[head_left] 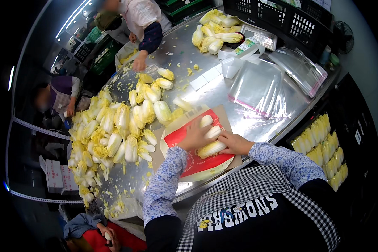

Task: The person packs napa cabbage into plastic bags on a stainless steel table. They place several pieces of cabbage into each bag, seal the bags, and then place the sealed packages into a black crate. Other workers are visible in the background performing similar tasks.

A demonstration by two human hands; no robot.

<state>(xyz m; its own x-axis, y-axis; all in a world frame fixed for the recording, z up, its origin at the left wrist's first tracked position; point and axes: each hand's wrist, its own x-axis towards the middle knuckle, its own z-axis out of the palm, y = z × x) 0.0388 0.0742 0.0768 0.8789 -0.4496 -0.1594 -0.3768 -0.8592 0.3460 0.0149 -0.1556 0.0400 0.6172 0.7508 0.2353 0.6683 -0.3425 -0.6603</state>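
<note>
Both left hand (195,135) and right hand (236,143) flank cabbages (210,149).

Desk (208,63) is pretty bright, with harsh glare off the bare metal and bags (256,86). Strip lights (71,18) glow upper left. Fisheye bends edges hard, corners go black.
</note>
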